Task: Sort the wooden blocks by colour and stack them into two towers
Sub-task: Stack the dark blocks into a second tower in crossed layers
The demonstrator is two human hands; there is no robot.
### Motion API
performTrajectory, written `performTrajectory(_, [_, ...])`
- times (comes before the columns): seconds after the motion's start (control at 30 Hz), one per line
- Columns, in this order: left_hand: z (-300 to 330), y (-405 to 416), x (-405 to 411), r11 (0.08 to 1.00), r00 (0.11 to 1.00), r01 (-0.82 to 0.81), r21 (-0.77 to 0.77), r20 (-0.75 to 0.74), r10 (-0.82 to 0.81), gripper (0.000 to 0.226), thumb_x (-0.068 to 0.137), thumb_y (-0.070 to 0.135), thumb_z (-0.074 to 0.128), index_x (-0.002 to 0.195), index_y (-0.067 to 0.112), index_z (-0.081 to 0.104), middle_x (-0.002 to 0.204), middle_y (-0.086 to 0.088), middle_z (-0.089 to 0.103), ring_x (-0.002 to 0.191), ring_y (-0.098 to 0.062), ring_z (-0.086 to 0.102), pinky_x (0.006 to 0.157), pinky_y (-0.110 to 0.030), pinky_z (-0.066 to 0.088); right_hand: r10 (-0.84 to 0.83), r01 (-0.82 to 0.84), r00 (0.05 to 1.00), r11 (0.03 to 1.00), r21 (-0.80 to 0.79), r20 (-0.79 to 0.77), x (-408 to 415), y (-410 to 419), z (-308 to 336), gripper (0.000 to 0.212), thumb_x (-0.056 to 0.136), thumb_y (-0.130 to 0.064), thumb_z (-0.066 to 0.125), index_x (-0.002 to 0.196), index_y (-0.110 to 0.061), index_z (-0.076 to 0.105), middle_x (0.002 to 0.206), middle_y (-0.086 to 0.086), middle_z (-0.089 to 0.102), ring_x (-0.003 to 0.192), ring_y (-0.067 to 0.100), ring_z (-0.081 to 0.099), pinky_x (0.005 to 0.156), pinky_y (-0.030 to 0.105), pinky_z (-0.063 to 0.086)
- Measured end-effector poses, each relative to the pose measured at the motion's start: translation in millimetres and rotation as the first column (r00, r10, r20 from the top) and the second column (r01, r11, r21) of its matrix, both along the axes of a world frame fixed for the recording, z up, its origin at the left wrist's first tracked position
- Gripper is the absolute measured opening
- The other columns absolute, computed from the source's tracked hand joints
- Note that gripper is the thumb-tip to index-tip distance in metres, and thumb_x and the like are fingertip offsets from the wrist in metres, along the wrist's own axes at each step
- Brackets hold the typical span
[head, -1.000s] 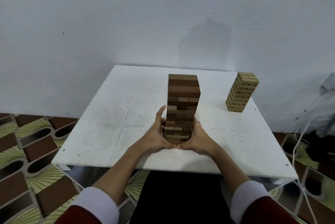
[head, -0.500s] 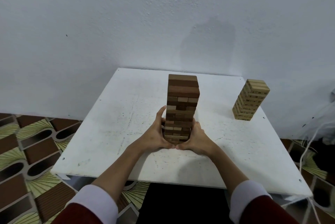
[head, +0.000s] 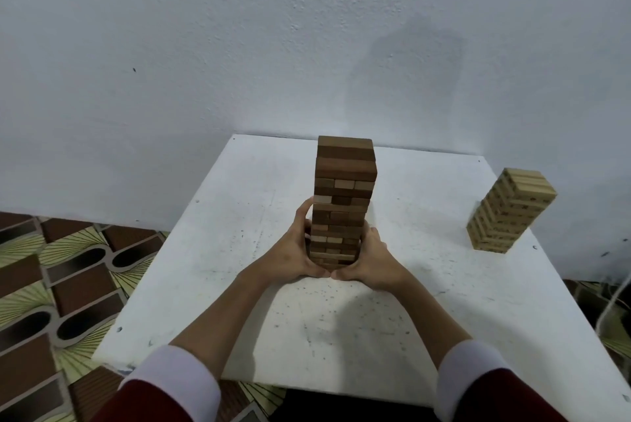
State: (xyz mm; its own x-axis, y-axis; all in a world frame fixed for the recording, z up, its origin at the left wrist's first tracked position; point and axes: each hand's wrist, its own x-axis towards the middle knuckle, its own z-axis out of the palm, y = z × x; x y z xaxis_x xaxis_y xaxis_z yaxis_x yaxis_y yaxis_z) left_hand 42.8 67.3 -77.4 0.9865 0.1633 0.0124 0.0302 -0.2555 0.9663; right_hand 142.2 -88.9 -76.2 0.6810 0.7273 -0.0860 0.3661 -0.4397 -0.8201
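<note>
A tall dark tower (head: 345,196) of brown wooden blocks stands upright near the middle of the square white worktop (head: 222,251), its layers laid crosswise so that long sides alternate with rows of short end faces; most blocks are deep brown with a smooth grain, and a few paler tan ends show among them. The left hand (head: 293,251) cups the tower's lower left side, thumb raised along the edge and fingers curled round the far side, while the right hand (head: 372,261) wraps the lower right side in the same way; the heels of the two hands nearly meet in front of the base. Both hands grip the tower low down, and its bottom layers are partly hidden behind them. Well apart, near the worktop's right edge, stands the light tower (head: 508,213), shorter and made of pale, straw-coloured blocks with small dark marks on their sides; motion blur softens it. The worktop is flat, matte and painted, speckled with dark scuffs and faint scratches. Each forearm ends in a white cuff (head: 177,377) under a dark red sleeve (head: 146,404). Behind rises a rough plastered white wall (head: 205,46), and the floor (head: 51,285) at left bears brown and green patterned tiles.
</note>
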Motion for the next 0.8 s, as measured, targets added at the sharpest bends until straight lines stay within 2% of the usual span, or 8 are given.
performTrajectory(0.17, [-1, 17, 7, 0.999, 1.0, 0.014, -0.029, 0.026, -0.013, 0.116, 0.059, -0.009, 0.082, 0.145, 0.022, 0.011, 0.124, -0.016, 0.05, 0.109, -0.018, 0.061, 0.082, -0.033, 0.055, 0.009, -0.009, 1.0, 1.0, -0.001, 0.006, 9, 17, -2, 0.095, 0.048, -0.027, 0.087, 0.122, -0.047, 0.029, 0.103, -0.021, 0.043, 0.111, 0.019, 0.049, 0.101, 0.05, 0.041])
performTrajectory(0.27, [-1, 26, 11, 1.0, 0.999, 0.019, -0.018, 0.038, -0.018, 0.116, 0.059, -0.009, 0.083, 0.145, 0.022, 0.011, 0.124, -0.014, 0.051, 0.111, -0.017, 0.06, 0.083, -0.032, 0.055, 0.016, -0.016, 1.0, 1.0, -0.015, 0.004, 13, 28, -3, 0.096, 0.047, -0.03, 0.086, 0.121, -0.049, 0.028, 0.104, -0.021, 0.043, 0.111, 0.019, 0.049, 0.101, 0.05, 0.041])
performTrajectory(0.4, [-1, 38, 16, 1.0, 0.999, 0.027, -0.015, 0.043, -0.026, 0.116, 0.058, -0.005, 0.083, 0.145, 0.023, 0.011, 0.124, -0.015, 0.052, 0.113, -0.023, 0.059, 0.086, -0.042, 0.055, 0.024, -0.024, 1.0, 1.0, -0.019, -0.004, 18, 41, -5, 0.101, 0.043, -0.036, 0.084, 0.124, -0.05, 0.026, 0.106, -0.02, 0.043, 0.112, 0.019, 0.048, 0.101, 0.05, 0.041])
performTrajectory(0.57, [1, 49, 20, 1.0, 0.999, 0.025, -0.001, 0.049, -0.025, 0.115, 0.059, -0.008, 0.083, 0.144, 0.023, 0.012, 0.123, -0.009, 0.054, 0.112, -0.02, 0.059, 0.084, -0.037, 0.056, 0.014, -0.015, 1.0, 1.0, -0.022, -0.007, 25, 54, -8, 0.105, 0.039, -0.041, 0.084, 0.125, -0.052, 0.024, 0.111, -0.013, 0.044, 0.112, 0.019, 0.048, 0.1, 0.05, 0.042])
performTrajectory(0.8, [1, 61, 27, 0.999, 0.998, 0.033, -0.006, 0.047, -0.033, 0.111, 0.06, -0.015, 0.08, 0.142, 0.021, 0.015, 0.122, -0.002, 0.055, 0.113, -0.016, 0.059, 0.082, -0.029, 0.054, 0.04, -0.04, 0.999, 0.999, -0.003, 0.017, 31, 66, -8, 0.104, 0.041, -0.038, 0.084, 0.127, -0.047, 0.026, 0.109, -0.017, 0.043, 0.113, 0.021, 0.048, 0.1, 0.05, 0.042])
